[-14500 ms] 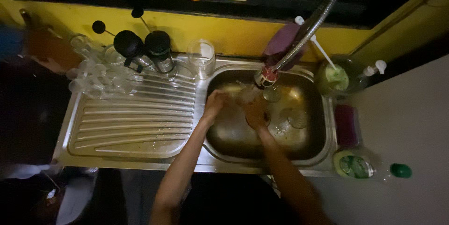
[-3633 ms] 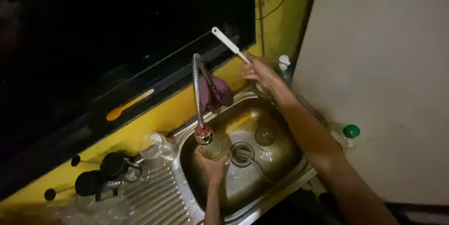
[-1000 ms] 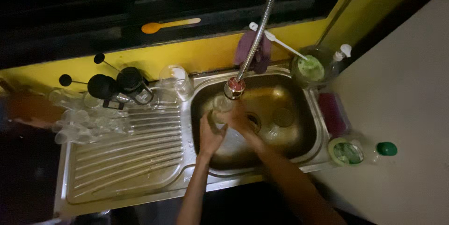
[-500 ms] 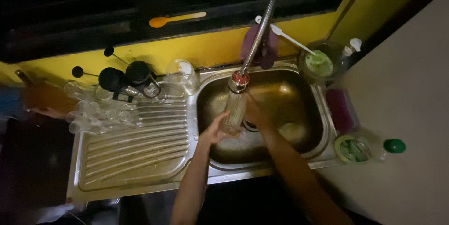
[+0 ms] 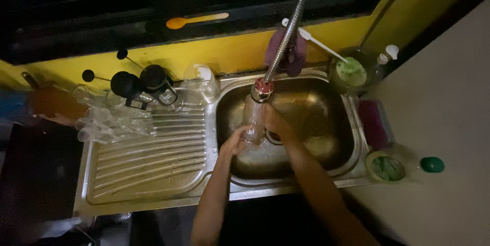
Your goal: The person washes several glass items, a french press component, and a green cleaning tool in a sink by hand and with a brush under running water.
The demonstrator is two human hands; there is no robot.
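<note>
Holding a clear glass [image 5: 253, 118] upright over the steel sink [image 5: 337, 123], a person works directly beneath the red-tipped spout of a flexible tap [image 5: 282, 47]; the left hand [image 5: 236, 141] wraps its fingers around the glass's base while the right hand [image 5: 273, 121] presses closed against its side. Washed glasses [image 5: 109, 123] and two dark plunger pots [image 5: 138, 85] crowd the draining board [image 5: 148, 169], an orange spoon [image 5: 196, 20] lying on the dark sill above

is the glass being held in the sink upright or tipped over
Upright: the glass stands vertically under the faucet head, held between both hands.
</note>
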